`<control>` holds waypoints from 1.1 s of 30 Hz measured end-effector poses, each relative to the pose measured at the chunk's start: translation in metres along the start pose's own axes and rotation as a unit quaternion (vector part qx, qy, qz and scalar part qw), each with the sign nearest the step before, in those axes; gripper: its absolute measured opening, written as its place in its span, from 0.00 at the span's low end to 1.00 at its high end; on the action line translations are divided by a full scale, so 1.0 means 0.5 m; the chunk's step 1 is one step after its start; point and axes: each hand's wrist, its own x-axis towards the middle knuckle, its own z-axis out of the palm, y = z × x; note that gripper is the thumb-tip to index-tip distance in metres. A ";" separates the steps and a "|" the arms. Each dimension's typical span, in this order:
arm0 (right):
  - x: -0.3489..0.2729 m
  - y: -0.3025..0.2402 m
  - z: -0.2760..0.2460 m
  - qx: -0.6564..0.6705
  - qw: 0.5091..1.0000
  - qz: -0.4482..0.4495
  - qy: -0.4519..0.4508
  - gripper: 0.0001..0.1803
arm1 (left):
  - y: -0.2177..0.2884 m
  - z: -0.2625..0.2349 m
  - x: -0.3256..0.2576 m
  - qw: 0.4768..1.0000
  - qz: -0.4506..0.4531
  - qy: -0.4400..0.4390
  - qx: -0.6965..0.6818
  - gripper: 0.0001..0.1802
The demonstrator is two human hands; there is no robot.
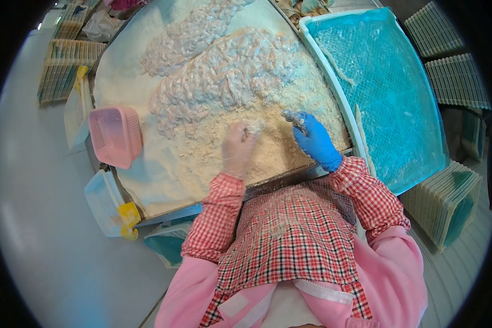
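Note:
My left hand (239,146), in a thin clear glove, is over the pale crumbs (202,158) near the front edge of the work table. Its fingers are curled, and something whitish shows at the fingertips, slightly blurred. Close by on the right, my right hand (316,143) wears a blue glove. Its fingers are bent together, their tips caked with greyish crumb, and what they hold is unclear. Beyond both hands lies a heap of wet, glistening, pinkish-white raw pieces (218,76), partly mixed into the crumbs.
A pink perforated basket (115,136) stands at the table's left edge. Right of the table is a turquoise mesh tray (380,98) with a few pale strips along its near side. Stacked trays (443,202) stand at the right. A pale-blue bin (104,202) with a yellow cloth (128,218) sits lower left.

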 end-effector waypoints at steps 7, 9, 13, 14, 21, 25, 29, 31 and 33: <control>-0.053 -0.019 0.083 -0.200 0.960 -0.081 -0.178 0.21 | -0.035 -0.115 -0.025 0.986 0.083 -0.130 0.069 0.14; -0.047 -0.037 0.094 -0.237 0.963 -0.033 -0.124 0.18 | -0.069 -0.096 -0.035 0.989 0.047 -0.091 0.110 0.16; -0.024 -0.037 0.101 0.006 0.968 0.220 -0.123 0.16 | -0.064 0.017 -0.066 0.979 0.065 -0.018 0.191 0.20; 0.000 -0.010 0.104 0.155 0.904 0.353 -0.184 0.17 | -0.051 0.039 -0.064 0.974 0.066 -0.025 0.214 0.20; 0.025 0.011 0.152 0.693 0.645 0.322 -0.008 0.18 | -0.002 0.002 -0.124 0.985 0.138 0.039 0.091 0.21; -0.006 -0.073 0.173 0.593 0.717 0.362 -0.055 0.26 | -0.004 0.033 -0.052 0.982 0.049 0.167 0.070 0.23; -0.016 -0.095 0.179 0.577 0.759 0.297 -0.041 0.32 | 0.083 0.097 -0.060 0.964 0.154 0.080 -0.202 0.26; -0.017 -0.071 0.184 0.557 0.791 0.252 -0.024 0.33 | 0.059 0.098 -0.045 0.975 0.164 0.066 -0.138 0.29; -0.004 -0.082 0.174 0.583 0.767 0.269 0.014 0.33 | 0.054 0.080 -0.004 0.983 0.088 0.114 -0.110 0.29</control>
